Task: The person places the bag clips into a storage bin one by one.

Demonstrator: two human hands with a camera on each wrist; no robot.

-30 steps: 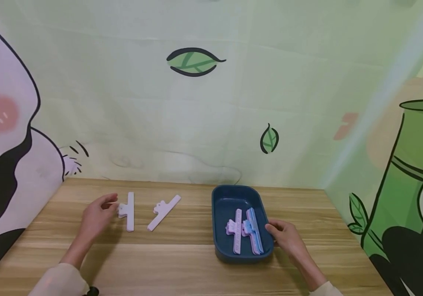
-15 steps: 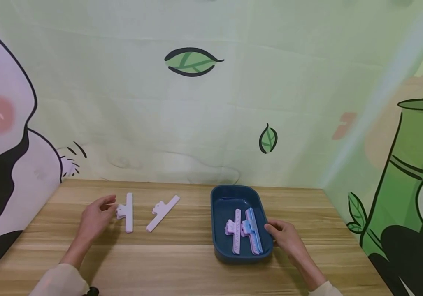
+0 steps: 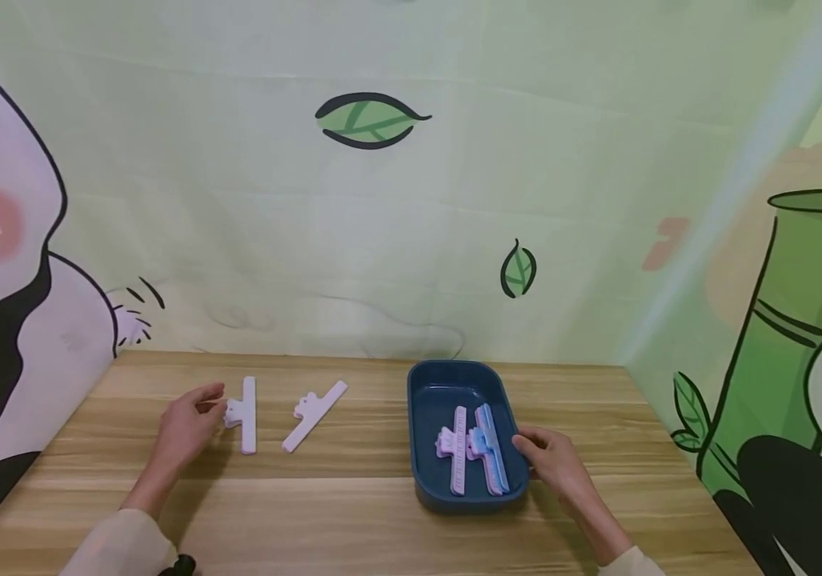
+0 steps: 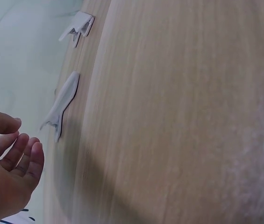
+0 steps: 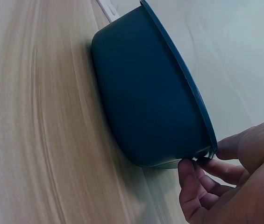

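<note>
My left hand (image 3: 188, 426) is beside a white clip (image 3: 249, 416) on the wooden table. In the left wrist view its loosely bent fingers (image 4: 23, 156) hold nothing, and a gap separates them from the nearer clip (image 4: 65, 100). A second white clip (image 3: 313, 416) lies slanted to the right of the first. With thumb and fingers, my right hand (image 3: 558, 462) pinches the right rim of a dark blue plastic basin (image 3: 421, 448). Inside it lie a pink clip (image 3: 459, 452) and, to its right, blue and pink clips (image 3: 492, 450) close together; their exact number is unclear.
The wooden table (image 3: 310, 524) meets a cloth backdrop (image 3: 253, 208) at its far edge, printed with leaves, a panda and bamboo. Bare wood lies between the slanted clip and the basin.
The head view drifts slightly, so the scene sits a little further left. Both hands, the clips and the basin keep their places relative to one another.
</note>
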